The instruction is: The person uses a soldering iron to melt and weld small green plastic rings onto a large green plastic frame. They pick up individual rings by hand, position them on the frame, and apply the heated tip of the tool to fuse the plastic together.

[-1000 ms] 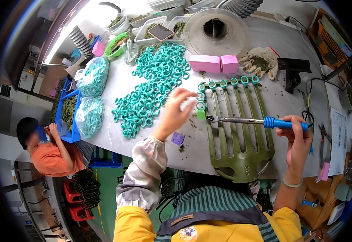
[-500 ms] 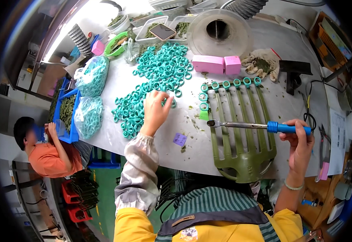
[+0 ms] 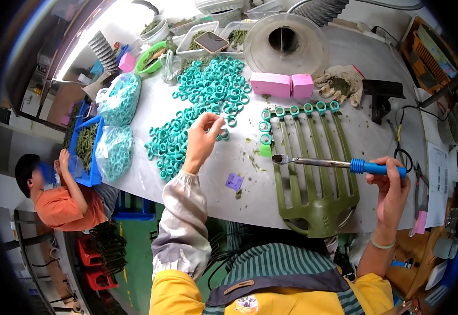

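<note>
My left hand (image 3: 202, 140) hovers at the right side of a heap of teal rings (image 3: 208, 84), thumb and fingers pinched together; whatever is between them is too small to make out. In my right hand (image 3: 390, 189) is a soldering-iron-like tool (image 3: 323, 162) with a blue ribbed handle, its metal shaft pointing left. The dark flat tip lies above the left edge of an olive-green comb-shaped piece (image 3: 318, 207) with several long prongs. Teal rings (image 3: 294, 110) sit along its far prong ends, and a few more (image 3: 265, 127) run down its left side.
Pink blocks (image 3: 271, 84), a soiled glove (image 3: 341, 84) and a black stand (image 3: 382, 97) lie beyond the comb-shaped piece. A clear round hood (image 3: 284, 42) stands at the back. Bags of rings (image 3: 118, 100) and a blue crate (image 3: 90, 149) are left, where another person (image 3: 63, 199) sits.
My left hand has shifted slightly, its fingertips drawn together beside the heap. My right hand and the tool have moved a little to the right. The other person's hands have risen.
</note>
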Tool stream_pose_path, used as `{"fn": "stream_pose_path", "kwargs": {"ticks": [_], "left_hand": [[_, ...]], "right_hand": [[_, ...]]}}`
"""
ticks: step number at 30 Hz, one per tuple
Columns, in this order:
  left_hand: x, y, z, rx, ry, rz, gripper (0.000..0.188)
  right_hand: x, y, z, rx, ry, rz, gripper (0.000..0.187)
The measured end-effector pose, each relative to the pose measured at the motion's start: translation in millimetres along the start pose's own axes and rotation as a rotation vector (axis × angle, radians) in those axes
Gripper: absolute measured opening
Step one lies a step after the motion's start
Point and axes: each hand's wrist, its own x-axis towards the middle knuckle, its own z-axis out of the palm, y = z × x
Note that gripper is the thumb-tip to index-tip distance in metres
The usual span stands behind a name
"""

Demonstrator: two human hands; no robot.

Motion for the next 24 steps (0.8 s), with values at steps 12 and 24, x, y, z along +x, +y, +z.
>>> {"fn": "stream_pose_path", "kwargs": {"ticks": [12,24], "left_hand": [[-76.4,48.9,53.0,0.055,-0.308,0.181,0.032],[-66.4,48.0,70.2,0.599,-0.331,0.643,0.031]], "right_hand": [[0.4,5.9,-0.3,0.009,-0.031,-0.027,0.027],[6.9,33.8,8.9,0.116,-0.105,0.005,0.023]]}}
